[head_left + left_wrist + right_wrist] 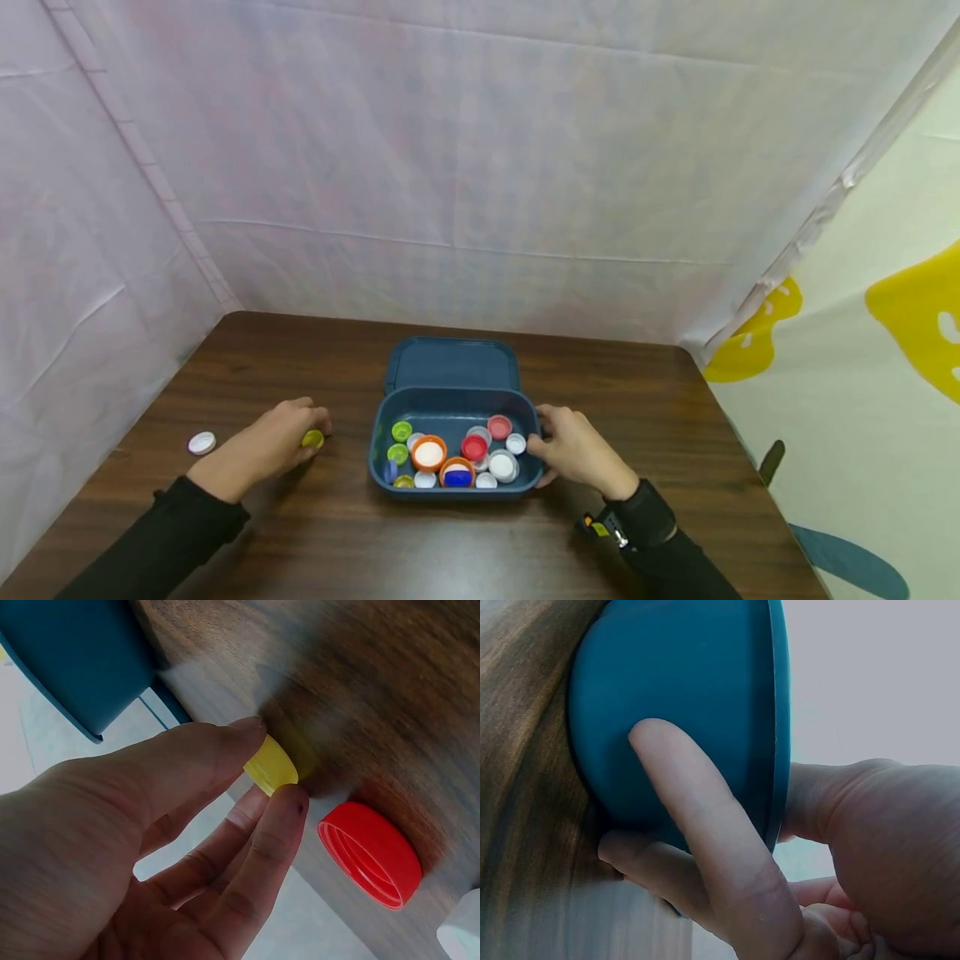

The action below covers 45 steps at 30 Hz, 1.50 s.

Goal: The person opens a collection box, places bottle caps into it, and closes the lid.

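Note:
My left hand (pixel 258 446) pinches a yellow bottle cap (pixel 271 766) between thumb and fingertip, just over the table left of the box. Close to it a red bottle cap (pixel 371 855) lies on the table, hidden behind the hand in the head view. My right hand (pixel 581 450) grips the right end of a dark blue plastic box (pixel 457 493), its thumb at the rim and fingers against the outer wall (pixel 682 667). Inside the box lie several bottle caps, among them an orange-rimmed cap (pixel 429 454), a red cap (pixel 474 447) and a green cap (pixel 402 431).
A white cap (pixel 202 442) lies on the brown wooden table (pixel 315 542), left of my left hand. Directly behind the box is a blue lid (pixel 453 365). White cloth (pixel 465 167) hangs beyond the table's far edge and along its sides.

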Tool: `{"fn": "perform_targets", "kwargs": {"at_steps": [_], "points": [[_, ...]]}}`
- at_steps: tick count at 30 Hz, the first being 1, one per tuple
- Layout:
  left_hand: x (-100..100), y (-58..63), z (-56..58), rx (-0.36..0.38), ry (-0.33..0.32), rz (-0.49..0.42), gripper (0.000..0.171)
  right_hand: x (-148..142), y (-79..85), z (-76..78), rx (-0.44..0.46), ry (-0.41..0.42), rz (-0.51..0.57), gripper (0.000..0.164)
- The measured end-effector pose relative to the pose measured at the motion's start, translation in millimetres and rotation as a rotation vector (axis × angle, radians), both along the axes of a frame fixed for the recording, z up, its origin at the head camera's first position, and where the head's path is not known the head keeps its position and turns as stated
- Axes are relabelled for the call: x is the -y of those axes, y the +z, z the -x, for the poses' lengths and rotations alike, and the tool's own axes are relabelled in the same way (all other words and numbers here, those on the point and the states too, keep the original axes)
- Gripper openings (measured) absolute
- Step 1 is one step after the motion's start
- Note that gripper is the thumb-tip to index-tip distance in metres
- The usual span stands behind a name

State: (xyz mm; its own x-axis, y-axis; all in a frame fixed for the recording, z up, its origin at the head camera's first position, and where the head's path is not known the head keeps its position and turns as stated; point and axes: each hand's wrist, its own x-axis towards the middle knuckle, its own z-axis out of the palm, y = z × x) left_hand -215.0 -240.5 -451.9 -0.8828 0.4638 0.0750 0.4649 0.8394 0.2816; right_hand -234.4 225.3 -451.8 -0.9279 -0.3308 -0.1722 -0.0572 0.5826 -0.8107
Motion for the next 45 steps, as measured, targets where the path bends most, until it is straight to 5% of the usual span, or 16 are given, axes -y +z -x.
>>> {"fn": "perform_targets", "kwargs": {"at_steps": [14, 24, 34, 45], "points": [[-3, -4.0, 2.1, -0.062, -0.035, -0.005, 0.030, 2, -1.1, 0.6, -0.027, 0.002, -0.018, 0.059], [-29, 21.9, 3.1, -0.172, -0.031, -0.056, 0.029, 0, 3.2, 1.3, -0.025, 0.000, -0.027, 0.063], [-67, 32.3, -1.5, -0.348, -0.220, -0.153, 0.029, 2, -0.3, 2.0, -0.007, -0.013, -0.024, 0.060], [-98, 30.7, -11.8, -0.227, -0.296, -0.123, 0.029, 1, 0.4, 1.7, -0.002, -0.008, -0.028, 0.062]]}}
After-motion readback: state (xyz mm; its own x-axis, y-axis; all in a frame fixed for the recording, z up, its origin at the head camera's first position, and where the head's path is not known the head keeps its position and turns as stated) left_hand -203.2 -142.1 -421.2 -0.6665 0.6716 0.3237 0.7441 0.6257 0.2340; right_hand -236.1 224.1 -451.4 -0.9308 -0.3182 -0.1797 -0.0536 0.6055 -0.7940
